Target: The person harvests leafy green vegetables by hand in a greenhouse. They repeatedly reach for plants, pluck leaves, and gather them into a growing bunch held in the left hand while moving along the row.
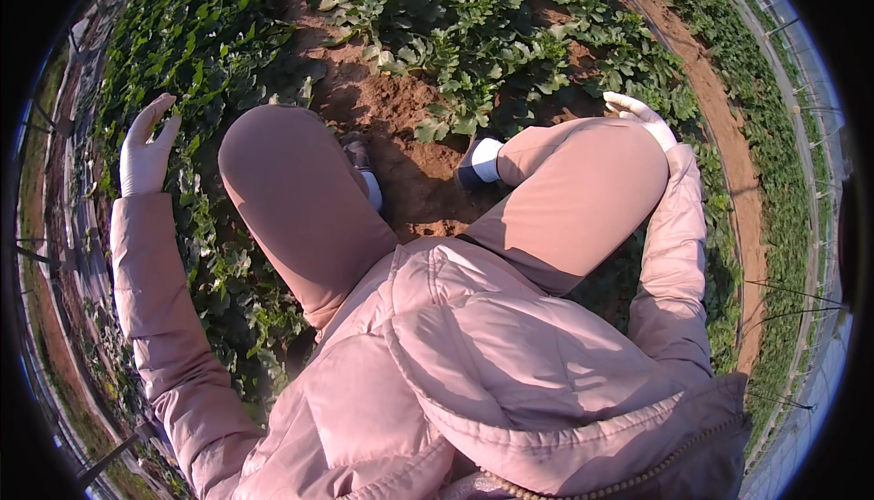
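My left hand (pixel 145 151), in a thin white glove, is raised at the left over leafy green plants (pixel 198 56). Its thumb stands apart from the fingers and nothing is in it. Beside my bent right knee (pixel 614 158) is my right hand (pixel 642 117), gloved the same way. Its fingers are extended and spread a little, with no object visible in them; the knee hides part of this hand. Lobed-leaf plants (pixel 464 56) grow ahead of me, beyond a patch of bare brown soil (pixel 396 100) between my feet.
I squat with my left shoe (pixel 356 151) and right shoe (pixel 470 169) on the soil. A dirt path (pixel 710 63) edged by a dark line runs along the right, with another plant row (pixel 785 240) past it. Greenhouse plastic sheeting (pixel 829 377) curves at the far right.
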`<state>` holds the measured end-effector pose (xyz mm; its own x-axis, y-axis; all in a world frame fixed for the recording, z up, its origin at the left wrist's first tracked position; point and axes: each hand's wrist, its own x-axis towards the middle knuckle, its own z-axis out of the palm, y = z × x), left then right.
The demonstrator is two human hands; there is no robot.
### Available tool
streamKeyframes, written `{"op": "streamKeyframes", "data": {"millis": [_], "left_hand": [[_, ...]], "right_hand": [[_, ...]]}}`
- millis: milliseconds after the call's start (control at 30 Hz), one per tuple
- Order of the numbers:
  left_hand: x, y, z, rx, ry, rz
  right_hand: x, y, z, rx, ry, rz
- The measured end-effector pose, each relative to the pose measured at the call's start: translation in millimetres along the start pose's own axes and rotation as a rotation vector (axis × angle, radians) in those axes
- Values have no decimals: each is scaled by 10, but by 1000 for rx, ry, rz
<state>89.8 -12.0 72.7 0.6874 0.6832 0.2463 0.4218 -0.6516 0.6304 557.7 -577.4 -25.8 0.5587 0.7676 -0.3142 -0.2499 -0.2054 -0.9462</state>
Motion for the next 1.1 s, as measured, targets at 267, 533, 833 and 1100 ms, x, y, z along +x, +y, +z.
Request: {"op": "streamKeyframes", "data": {"millis": [267, 533, 833, 1100], "left_hand": [[2, 444, 222, -58, 55, 43], [407, 1187, 730, -247, 53, 222], [900, 1477, 1575, 289, -586, 286], [1455, 1278, 1740, 339, -957, 169]], "right_hand": [[523, -63, 96, -281, -19, -60], [1147, -513, 785, -1136, 90, -172], [2216, 375, 2591, -1512, -1368, 320], [2286, 1669, 3487, -1201, -1391, 621]]}}
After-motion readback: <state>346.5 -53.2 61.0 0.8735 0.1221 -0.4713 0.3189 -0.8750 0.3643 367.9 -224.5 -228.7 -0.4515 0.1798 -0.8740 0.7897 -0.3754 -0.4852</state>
